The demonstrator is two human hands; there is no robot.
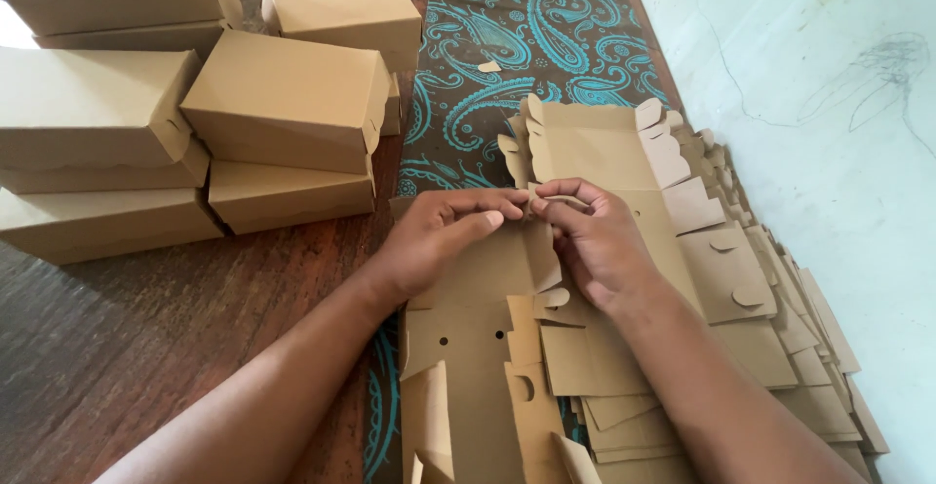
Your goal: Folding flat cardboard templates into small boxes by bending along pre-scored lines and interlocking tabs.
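My left hand (444, 235) and my right hand (590, 240) meet at the middle of a flat brown cardboard box blank (585, 148) lying on top of a stack of blanks (741, 309). The fingertips of both hands pinch a small flap of that blank between them. The blank stretches away from me, with scalloped tabs at its far end. Below my wrists lies another unfolded blank (468, 367) with small round holes and cut-out tabs.
Several folded brown cardboard boxes (288, 104) are stacked at the left on a dark wooden floor (146, 328). A dark cloth with a teal paisley pattern (526, 36) lies under the blanks. A pale wall (838, 104) runs along the right.
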